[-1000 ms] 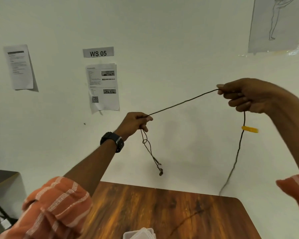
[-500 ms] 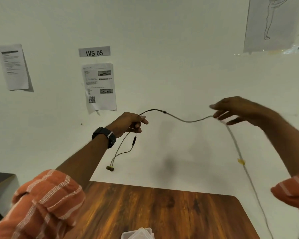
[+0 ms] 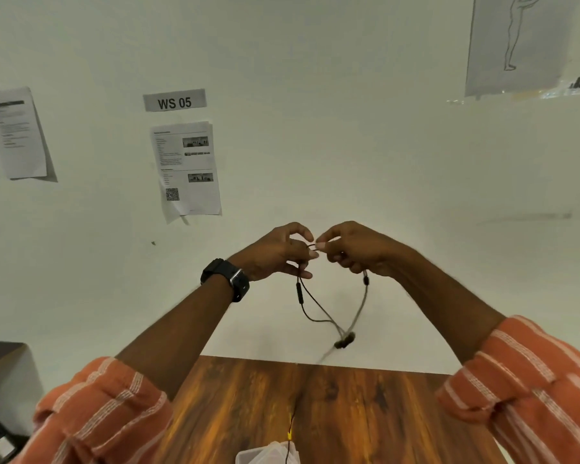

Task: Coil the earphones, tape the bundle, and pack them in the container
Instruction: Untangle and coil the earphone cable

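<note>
White wall with taped papers backs a wooden table (image 3: 248,413), at whose near edge sits the clear container (image 3: 265,455). Above it, the left hand (image 3: 275,252) and right hand (image 3: 352,251) meet, each pinching the earphones (image 3: 318,313), whose loops hang between them. Loose cord trailing toward the container could snag or tangle the coil, I judge.

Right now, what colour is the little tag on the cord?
Yellow, seen in the head view on the earphone cord, low over the table.

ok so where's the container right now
In the head view the container sits at the bottom edge on the wooden table, just left of centre, below both raised hands, with the earphone cord trailing beside it.
</note>
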The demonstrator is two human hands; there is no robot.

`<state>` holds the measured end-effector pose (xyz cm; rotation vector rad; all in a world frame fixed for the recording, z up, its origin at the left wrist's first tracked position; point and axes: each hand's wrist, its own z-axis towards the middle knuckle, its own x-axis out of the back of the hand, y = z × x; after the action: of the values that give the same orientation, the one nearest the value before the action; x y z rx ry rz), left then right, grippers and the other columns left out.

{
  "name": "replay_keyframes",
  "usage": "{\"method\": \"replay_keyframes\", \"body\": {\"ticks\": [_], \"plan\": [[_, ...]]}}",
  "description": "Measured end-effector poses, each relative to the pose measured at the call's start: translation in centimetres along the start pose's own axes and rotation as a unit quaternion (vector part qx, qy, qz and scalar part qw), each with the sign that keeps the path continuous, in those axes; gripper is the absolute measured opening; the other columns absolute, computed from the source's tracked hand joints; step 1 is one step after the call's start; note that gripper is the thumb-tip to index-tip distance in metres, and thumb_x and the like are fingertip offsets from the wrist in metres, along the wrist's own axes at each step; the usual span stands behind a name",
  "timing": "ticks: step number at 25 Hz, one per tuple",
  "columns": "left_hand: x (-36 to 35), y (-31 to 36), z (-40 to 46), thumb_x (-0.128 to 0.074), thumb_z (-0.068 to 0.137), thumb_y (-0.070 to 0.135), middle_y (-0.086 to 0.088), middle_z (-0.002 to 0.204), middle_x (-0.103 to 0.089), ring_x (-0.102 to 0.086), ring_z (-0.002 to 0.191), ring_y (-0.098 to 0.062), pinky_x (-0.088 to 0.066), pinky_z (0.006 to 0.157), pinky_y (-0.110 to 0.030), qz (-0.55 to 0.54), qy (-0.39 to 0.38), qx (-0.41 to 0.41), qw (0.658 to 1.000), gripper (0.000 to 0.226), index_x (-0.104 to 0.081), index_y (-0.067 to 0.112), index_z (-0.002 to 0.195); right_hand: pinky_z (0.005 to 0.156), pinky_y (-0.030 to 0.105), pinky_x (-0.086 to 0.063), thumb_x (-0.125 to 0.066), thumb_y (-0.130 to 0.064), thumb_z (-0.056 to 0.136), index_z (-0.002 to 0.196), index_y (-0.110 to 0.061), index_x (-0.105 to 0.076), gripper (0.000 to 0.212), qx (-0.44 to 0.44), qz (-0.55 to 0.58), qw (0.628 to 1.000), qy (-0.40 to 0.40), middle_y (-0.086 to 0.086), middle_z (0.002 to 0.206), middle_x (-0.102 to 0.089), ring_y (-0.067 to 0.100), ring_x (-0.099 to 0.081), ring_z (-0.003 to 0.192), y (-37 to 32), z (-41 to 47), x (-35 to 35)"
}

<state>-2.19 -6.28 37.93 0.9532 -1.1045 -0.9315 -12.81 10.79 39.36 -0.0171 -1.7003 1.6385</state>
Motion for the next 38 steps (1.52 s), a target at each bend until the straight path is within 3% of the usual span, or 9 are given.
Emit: {"method": "replay_keyframes", "body": {"ticks": [5, 10, 17, 23, 27, 29, 31, 35, 38], "plan": [[-0.3, -2.1, -0.8, -0.067, 0.091, 0.004, -0.014, 0.092, -0.069, -0.069, 0.089, -0.021, -0.061, 0.084, -0.042, 0.048, 0.058, -0.042, 0.996, 0.002, -0.067, 0.003, 0.093, 0.046, 0.023, -0.017, -0.065, -0.022, 0.089, 0.090, -0.010, -0.070, 0.013, 0.016, -0.022, 0.998, 0.050, 0.001, 0.062, -0.046, 0.012, -0.025, 0.049, 0.6, 0.4, 0.4], [-0.4, -3.8, -0.8, -0.061, 0.095, 0.006, -0.003, 0.089, -0.072, -0.067, 0.090, -0.017, -0.053, 0.096, -0.042, -0.113, 0.130, -0.086, 0.981, 0.009, -0.067, 0.010, 0.089, 0.046, 0.024, -0.014, -0.064, -0.025, 0.091, 0.090, -0.010, -0.072, 0.017, -0.002, -0.035, 0.999, 0.005, -0.007, 0.051, -0.036, 0.011, -0.023, 0.045, 1.4, 0.2, 0.6], [-3.0, -4.7, -0.4, -0.048, 0.101, 0.008, 0.003, 0.085, -0.066, -0.045, 0.064, -0.011, -0.043, 0.068, -0.028, -0.349, 0.156, -0.109, 0.918, 0.013, -0.058, 0.014, 0.096, 0.037, 0.017, -0.011, -0.045, -0.016, 0.097, 0.087, -0.012, -0.066, 0.024, -0.053, 0.096, 0.994, -0.009, -0.005, 0.056, -0.034, 0.007, -0.017, 0.043, 2.5, 1.0, 0.2], [-1.7, -2.4, -1.4, -0.057, 0.074, 0.011, 0.001, 0.076, -0.058, -0.042, 0.059, -0.013, -0.035, 0.065, -0.028, -0.493, 0.095, -0.116, 0.857, 0.032, -0.054, 0.015, 0.105, 0.034, 0.014, -0.012, -0.037, -0.013, 0.096, 0.087, -0.013, -0.058, 0.023, -0.140, 0.129, 0.981, -0.025, -0.006, 0.048, -0.034, 0.005, -0.016, 0.036, 4.3, 0.4, 0.4], [-0.3, -0.8, -2.1, -0.058, 0.077, -0.001, 0.004, 0.070, -0.058, -0.046, 0.055, -0.009, -0.033, 0.063, -0.026, -0.475, 0.209, -0.174, 0.837, 0.034, -0.058, 0.020, 0.103, 0.031, 0.015, -0.013, -0.036, -0.014, 0.094, 0.086, -0.014, -0.056, 0.021, -0.166, 0.104, 0.981, -0.007, -0.005, 0.047, -0.033, 0.006, -0.017, 0.035, 4.3, -0.2, -0.1], [0.9, -0.9, -2.1, -0.063, 0.086, 0.001, 0.006, 0.063, -0.054, -0.045, 0.049, -0.007, -0.034, 0.057, -0.023, -0.337, 0.341, -0.125, 0.869, 0.023, -0.058, 0.022, 0.094, 0.031, 0.014, -0.013, -0.037, -0.016, 0.095, 0.084, -0.015, -0.053, 0.020, -0.164, 0.120, 0.979, 0.018, -0.005, 0.047, -0.033, 0.007, -0.017, 0.034, 4.0, -0.3, 0.2], [1.9, -1.9, -1.9, -0.072, 0.087, 0.015, 0.006, 0.053, -0.046, -0.034, 0.044, -0.010, -0.028, 0.047, -0.023, -0.246, 0.463, -0.035, 0.851, 0.021, -0.056, 0.020, 0.074, 0.031, 0.014, -0.013, -0.036, -0.015, 0.096, 0.083, -0.015, -0.052, 0.020, -0.155, 0.137, 0.978, 0.030, -0.004, 0.047, -0.034, 0.007, -0.018, 0.034, 3.8, -0.5, 0.7], [2.1, -6.4, -2.1, -0.038, 0.097, 0.036, 0.006, 0.050, -0.049, -0.032, 0.045, -0.012, -0.031, 0.057, -0.024, -0.465, 0.443, 0.125, 0.756, 0.041, -0.055, 0.015, 0.066, 0.034, 0.014, -0.013, -0.037, -0.019, 0.093, 0.083, -0.017, -0.050, 0.017, -0.145, 0.112, 0.983, 0.017, -0.002, 0.048, -0.040, 0.008, -0.019, 0.034, 2.5, -0.2, 0.1], [2.2, -9.7, -2.9, -0.036, 0.093, 0.018, 0.005, 0.062, -0.053, -0.041, 0.052, -0.013, -0.038, 0.060, -0.022, -0.535, 0.456, 0.139, 0.697, 0.029, -0.056, 0.015, 0.072, 0.035, 0.013, -0.013, -0.038, -0.018, 0.092, 0.082, -0.018, -0.046, 0.013, -0.150, 0.091, 0.984, 0.034, -0.002, 0.050, -0.041, 0.008, -0.021, 0.033, 2.6, 0.2, -0.4]]}}
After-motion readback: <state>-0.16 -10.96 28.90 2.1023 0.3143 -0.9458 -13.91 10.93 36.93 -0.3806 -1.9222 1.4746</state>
